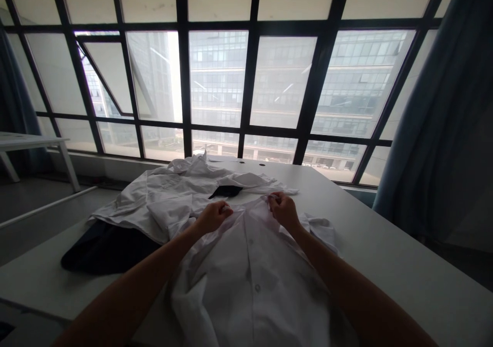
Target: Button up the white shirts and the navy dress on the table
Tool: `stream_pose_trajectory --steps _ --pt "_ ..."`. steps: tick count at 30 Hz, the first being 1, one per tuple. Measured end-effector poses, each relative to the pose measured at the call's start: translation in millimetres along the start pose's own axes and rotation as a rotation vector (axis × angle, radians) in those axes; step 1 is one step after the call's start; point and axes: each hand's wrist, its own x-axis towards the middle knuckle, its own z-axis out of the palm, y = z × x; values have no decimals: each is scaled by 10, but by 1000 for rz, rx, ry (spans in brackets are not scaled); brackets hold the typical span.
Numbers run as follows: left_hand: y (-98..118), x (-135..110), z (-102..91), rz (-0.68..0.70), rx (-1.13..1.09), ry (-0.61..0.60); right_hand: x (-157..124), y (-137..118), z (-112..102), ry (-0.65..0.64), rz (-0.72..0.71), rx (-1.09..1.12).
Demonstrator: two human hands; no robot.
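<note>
Many window panes (281, 80), white table (385, 244), white shirt (250, 265), blue curtains (435, 131)

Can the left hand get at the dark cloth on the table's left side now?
Probably yes: the left hand grips the white shirt, but the near part of the dark cloth lies uncovered; only a white garment overlaps its upper edge.

No text, labels or numbers can be read anywhere.

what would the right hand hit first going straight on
The white shirt's collar, already pinched by the right hand; beyond that perhaps the dark fabric inside the neck, depth unclear.
</note>
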Motion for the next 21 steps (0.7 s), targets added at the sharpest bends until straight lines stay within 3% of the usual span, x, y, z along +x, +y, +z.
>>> stream_pose_trajectory --steps 4,8,13,15,19,21 --pt "96 -67 21 220 327 127 -56 -61 117 -176 192 325" --pt "263 -166 129 333 365 -3 -177 -245 215 -253 178 453" --pt "337 -189 228 278 303 -82 -231 -368 211 -293 162 419" --pt "322 -175 240 238 225 -88 -245 -372 187 -305 58 308" --pt "296 -164 234 102 22 -57 -315 -378 144 -270 -349 -127" --pt "292 -168 229 99 -36 -5 -360 -395 135 -285 -461 -290"
